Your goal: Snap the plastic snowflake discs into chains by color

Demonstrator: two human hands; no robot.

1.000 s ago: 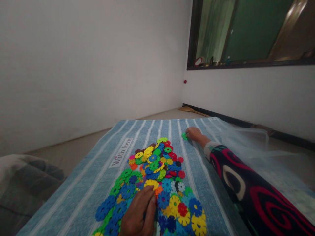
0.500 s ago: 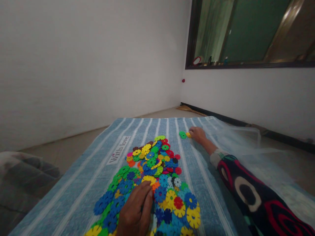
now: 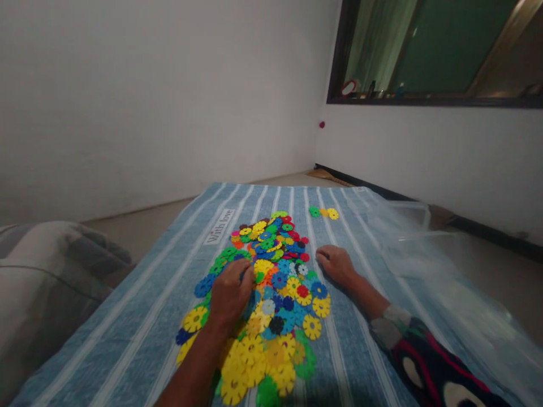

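Note:
A long pile of flower-shaped plastic discs (image 3: pixel 275 353) in yellow, blue, green, red and other colours runs down the striped blue cloth (image 3: pixel 139 316). My left hand (image 3: pixel 231 288) rests over the left part of the pile, fingers curled; whatever they hold, if anything, is hidden. Just right of the pile is my right hand (image 3: pixel 335 263), its fingers bent together above the cloth, with nothing visible between them. Farther back, a green disc (image 3: pixel 314 211), a small orange-yellow disc (image 3: pixel 323 212) and a yellow disc (image 3: pixel 333 213) lie in a row.
Clear plastic containers (image 3: pixel 407 215) stand along the cloth's right side. A "With love" label (image 3: pixel 219 227) is on the cloth at the left. Grey fabric (image 3: pixel 55 282) bulges at the left edge. Walls and a window (image 3: pixel 445 51) are behind.
My right hand has drawn back from the row of discs toward the pile, and a yellow disc now shows at the row's right end. The view has tilted, showing more of the near pile.

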